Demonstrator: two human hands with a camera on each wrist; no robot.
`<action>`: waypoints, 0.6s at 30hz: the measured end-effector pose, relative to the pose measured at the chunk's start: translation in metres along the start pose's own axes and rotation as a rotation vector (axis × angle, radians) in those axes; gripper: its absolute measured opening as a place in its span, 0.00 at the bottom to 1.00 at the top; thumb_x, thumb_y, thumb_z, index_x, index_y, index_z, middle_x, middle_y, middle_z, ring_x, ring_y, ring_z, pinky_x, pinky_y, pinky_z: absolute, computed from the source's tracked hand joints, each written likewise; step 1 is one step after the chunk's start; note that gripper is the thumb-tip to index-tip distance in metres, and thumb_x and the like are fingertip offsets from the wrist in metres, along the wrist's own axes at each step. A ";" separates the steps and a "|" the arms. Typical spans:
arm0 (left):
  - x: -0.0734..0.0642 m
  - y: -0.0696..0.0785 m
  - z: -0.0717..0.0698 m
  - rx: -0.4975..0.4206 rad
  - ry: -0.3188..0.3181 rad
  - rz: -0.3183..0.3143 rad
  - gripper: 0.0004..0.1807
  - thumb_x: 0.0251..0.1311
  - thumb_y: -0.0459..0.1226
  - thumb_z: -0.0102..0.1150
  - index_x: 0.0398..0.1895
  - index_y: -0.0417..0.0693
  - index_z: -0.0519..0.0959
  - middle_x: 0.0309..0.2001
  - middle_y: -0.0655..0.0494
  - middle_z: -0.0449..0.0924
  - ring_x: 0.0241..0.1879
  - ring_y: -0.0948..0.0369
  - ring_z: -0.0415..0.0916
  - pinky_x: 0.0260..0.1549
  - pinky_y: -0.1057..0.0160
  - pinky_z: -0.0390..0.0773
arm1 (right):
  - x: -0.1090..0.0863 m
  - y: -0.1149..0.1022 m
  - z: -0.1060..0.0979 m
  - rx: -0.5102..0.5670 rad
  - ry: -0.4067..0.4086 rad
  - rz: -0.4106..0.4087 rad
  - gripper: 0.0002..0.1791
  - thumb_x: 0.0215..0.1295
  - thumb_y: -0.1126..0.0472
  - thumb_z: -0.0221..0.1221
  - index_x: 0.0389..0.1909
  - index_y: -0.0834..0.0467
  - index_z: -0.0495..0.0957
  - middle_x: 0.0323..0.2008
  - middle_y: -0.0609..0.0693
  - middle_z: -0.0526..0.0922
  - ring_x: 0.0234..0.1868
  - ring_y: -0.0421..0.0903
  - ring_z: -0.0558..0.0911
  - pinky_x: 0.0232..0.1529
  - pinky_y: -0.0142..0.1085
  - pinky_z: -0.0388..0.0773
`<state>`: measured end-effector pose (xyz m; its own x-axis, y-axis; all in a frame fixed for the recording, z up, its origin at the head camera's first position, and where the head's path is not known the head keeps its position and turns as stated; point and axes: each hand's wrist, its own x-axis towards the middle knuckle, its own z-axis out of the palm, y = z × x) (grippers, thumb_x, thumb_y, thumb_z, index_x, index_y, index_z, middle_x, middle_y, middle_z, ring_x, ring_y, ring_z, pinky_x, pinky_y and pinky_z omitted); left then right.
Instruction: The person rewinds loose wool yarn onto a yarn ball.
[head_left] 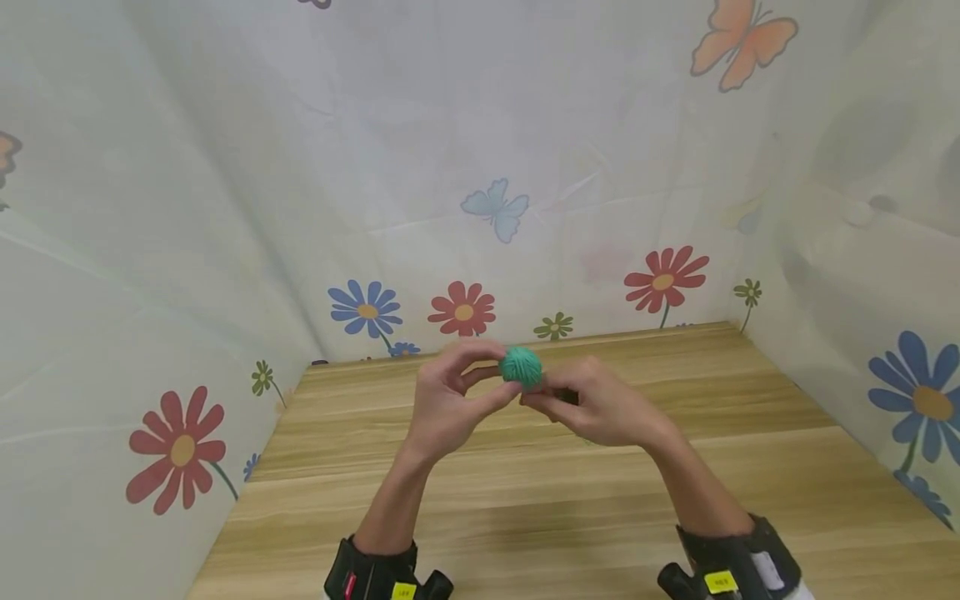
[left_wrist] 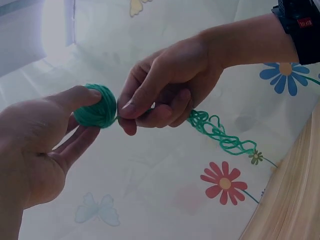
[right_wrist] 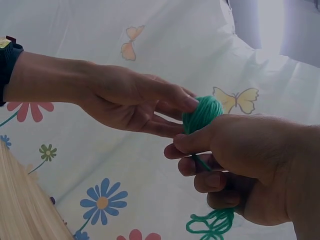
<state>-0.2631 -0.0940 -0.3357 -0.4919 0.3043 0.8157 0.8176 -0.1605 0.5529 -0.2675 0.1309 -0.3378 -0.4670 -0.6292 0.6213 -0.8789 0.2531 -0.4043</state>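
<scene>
A small green ball of yarn (head_left: pixel 521 367) is held up above the table between the thumb and fingers of my left hand (head_left: pixel 452 398). Close beside the ball, my right hand (head_left: pixel 600 404) pinches the yarn strand between thumb and forefinger. In the right wrist view that strand (right_wrist: pixel 201 162) runs across the curled fingers of the right hand (right_wrist: pixel 250 165). Loose, tangled loops of green yarn (left_wrist: pixel 220 132) hang out below the right hand, as the left wrist view shows. The left hand's thumb (left_wrist: pixel 82 96) presses on the near side of the ball.
Under both hands lies a wood-grain table (head_left: pixel 360 500). White sheeting printed with flowers and butterflies (head_left: pixel 390 208) encloses it at the back and on both sides. Each wrist wears a black camera band (head_left: pixel 738 558).
</scene>
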 end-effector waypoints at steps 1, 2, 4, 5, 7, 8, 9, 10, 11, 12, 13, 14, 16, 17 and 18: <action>0.000 -0.001 0.000 0.015 0.010 -0.005 0.21 0.48 0.12 0.69 0.48 0.22 0.79 0.48 0.34 0.80 0.51 0.45 0.79 0.52 0.44 0.85 | 0.000 -0.003 -0.001 0.009 -0.007 -0.008 0.06 0.64 0.73 0.67 0.35 0.59 0.86 0.17 0.44 0.72 0.17 0.34 0.67 0.15 0.27 0.68; 0.000 -0.002 0.000 0.029 0.016 -0.008 0.21 0.48 0.13 0.69 0.48 0.23 0.79 0.48 0.34 0.80 0.51 0.45 0.79 0.52 0.44 0.85 | 0.000 -0.006 -0.001 0.013 -0.013 -0.009 0.06 0.64 0.74 0.67 0.34 0.60 0.86 0.17 0.44 0.72 0.17 0.33 0.67 0.15 0.27 0.67; 0.001 -0.003 0.000 0.052 0.020 -0.010 0.21 0.49 0.14 0.70 0.48 0.23 0.79 0.48 0.35 0.81 0.51 0.45 0.79 0.52 0.44 0.85 | -0.001 -0.010 -0.003 0.027 -0.018 -0.008 0.07 0.64 0.74 0.66 0.34 0.60 0.86 0.17 0.44 0.71 0.18 0.33 0.66 0.15 0.27 0.67; 0.001 -0.003 0.000 0.062 0.018 -0.008 0.21 0.49 0.14 0.70 0.48 0.23 0.80 0.48 0.35 0.81 0.51 0.45 0.80 0.51 0.44 0.85 | -0.001 -0.011 -0.004 0.036 -0.017 -0.005 0.07 0.65 0.74 0.66 0.34 0.59 0.86 0.17 0.44 0.72 0.18 0.33 0.67 0.15 0.26 0.67; 0.002 -0.003 0.000 0.076 0.012 -0.006 0.20 0.49 0.15 0.71 0.48 0.24 0.80 0.47 0.35 0.81 0.51 0.47 0.80 0.50 0.44 0.85 | -0.003 -0.012 -0.006 0.059 -0.007 -0.004 0.07 0.65 0.73 0.66 0.36 0.58 0.87 0.18 0.43 0.73 0.18 0.34 0.67 0.15 0.26 0.67; 0.002 -0.003 0.000 0.081 0.007 -0.005 0.20 0.49 0.15 0.71 0.48 0.24 0.80 0.47 0.35 0.81 0.51 0.48 0.80 0.50 0.44 0.86 | -0.004 -0.012 -0.007 0.075 0.002 -0.004 0.08 0.66 0.73 0.66 0.37 0.57 0.87 0.19 0.43 0.74 0.18 0.34 0.68 0.15 0.25 0.66; 0.002 -0.003 0.000 0.087 0.002 -0.004 0.20 0.49 0.15 0.71 0.48 0.24 0.80 0.47 0.35 0.81 0.51 0.48 0.80 0.50 0.45 0.86 | -0.005 -0.012 -0.008 0.091 0.014 -0.007 0.08 0.66 0.73 0.66 0.38 0.57 0.87 0.19 0.43 0.74 0.18 0.34 0.68 0.15 0.25 0.67; 0.001 -0.003 0.000 0.091 -0.003 -0.004 0.20 0.48 0.15 0.71 0.47 0.24 0.80 0.47 0.35 0.81 0.51 0.49 0.79 0.49 0.44 0.86 | -0.006 -0.012 -0.009 0.107 0.031 -0.009 0.09 0.66 0.73 0.66 0.38 0.56 0.87 0.20 0.44 0.75 0.18 0.35 0.69 0.15 0.25 0.67; 0.001 -0.003 0.000 0.095 -0.009 -0.004 0.20 0.48 0.15 0.71 0.47 0.24 0.81 0.47 0.35 0.81 0.50 0.49 0.80 0.49 0.45 0.86 | -0.008 -0.013 -0.010 0.121 0.050 -0.012 0.10 0.65 0.74 0.66 0.39 0.56 0.87 0.20 0.44 0.76 0.18 0.35 0.70 0.15 0.25 0.68; 0.001 -0.003 0.000 0.097 -0.016 -0.006 0.20 0.48 0.15 0.71 0.47 0.24 0.81 0.47 0.35 0.81 0.50 0.50 0.80 0.49 0.45 0.86 | -0.009 -0.013 -0.011 0.136 0.068 -0.014 0.11 0.65 0.74 0.66 0.40 0.56 0.87 0.20 0.44 0.76 0.18 0.36 0.70 0.14 0.25 0.68; 0.001 -0.004 0.000 0.098 -0.025 -0.006 0.20 0.48 0.15 0.71 0.47 0.25 0.81 0.47 0.36 0.81 0.50 0.50 0.80 0.48 0.45 0.87 | -0.010 -0.013 -0.012 0.150 0.084 -0.017 0.11 0.65 0.75 0.65 0.41 0.57 0.87 0.20 0.45 0.77 0.18 0.36 0.70 0.14 0.25 0.68; 0.001 -0.004 0.000 0.098 -0.034 -0.005 0.20 0.48 0.15 0.71 0.47 0.25 0.81 0.47 0.36 0.81 0.50 0.50 0.80 0.48 0.46 0.87 | -0.011 -0.014 -0.013 0.162 0.101 -0.021 0.13 0.64 0.77 0.65 0.42 0.57 0.87 0.20 0.45 0.77 0.18 0.36 0.70 0.13 0.26 0.68; 0.000 -0.005 0.000 0.090 -0.051 -0.001 0.20 0.48 0.15 0.72 0.47 0.25 0.81 0.47 0.35 0.82 0.49 0.50 0.81 0.48 0.46 0.87 | -0.012 -0.015 -0.015 0.177 0.129 -0.019 0.14 0.63 0.78 0.64 0.43 0.59 0.87 0.21 0.45 0.76 0.18 0.36 0.70 0.12 0.29 0.68; 0.001 -0.006 0.000 0.087 -0.060 0.002 0.20 0.48 0.15 0.72 0.47 0.25 0.81 0.47 0.35 0.82 0.49 0.50 0.81 0.48 0.47 0.87 | -0.012 -0.015 -0.015 0.181 0.139 -0.019 0.14 0.63 0.79 0.64 0.43 0.60 0.87 0.21 0.45 0.75 0.18 0.36 0.69 0.12 0.30 0.67; 0.001 -0.006 0.000 0.081 -0.069 0.005 0.20 0.48 0.15 0.72 0.46 0.25 0.81 0.46 0.35 0.83 0.49 0.50 0.82 0.47 0.47 0.87 | -0.012 -0.015 -0.016 0.185 0.147 -0.019 0.14 0.62 0.80 0.64 0.42 0.61 0.87 0.20 0.45 0.75 0.17 0.36 0.69 0.11 0.32 0.66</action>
<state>-0.2682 -0.0925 -0.3386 -0.4681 0.3680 0.8034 0.8429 -0.0871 0.5310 -0.2498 0.1461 -0.3287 -0.4713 -0.5157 0.7155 -0.8613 0.0946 -0.4991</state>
